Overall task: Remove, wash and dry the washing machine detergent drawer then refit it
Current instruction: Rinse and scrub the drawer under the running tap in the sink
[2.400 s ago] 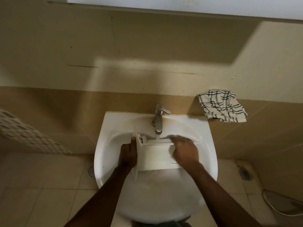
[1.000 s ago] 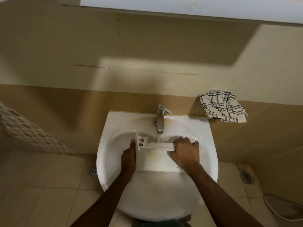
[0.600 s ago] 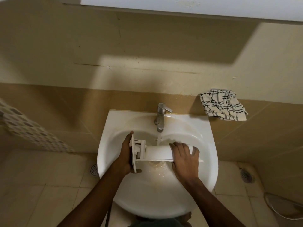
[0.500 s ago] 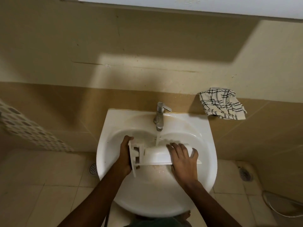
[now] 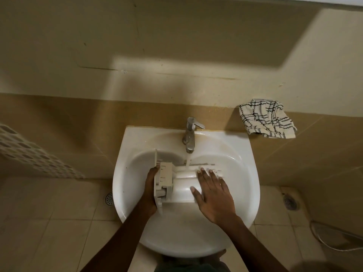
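Note:
The white detergent drawer lies across the white sink, underside up, its front panel at the left. Water runs from the chrome tap onto the drawer's far edge. My left hand grips the front panel end from the left side. My right hand lies flat on the drawer's right half, fingers straight and spread, fingertips near the water stream.
A black-and-white checked cloth sits on the tiled ledge to the right of the sink. A floor drain shows at the left and another floor drain at the right. A hose lies on the floor at lower right.
The drawer has been turned over from its side so its underside faces up. My right hand went from curled over the drawer's edge to lying flat on top. My left hand kept its hold.

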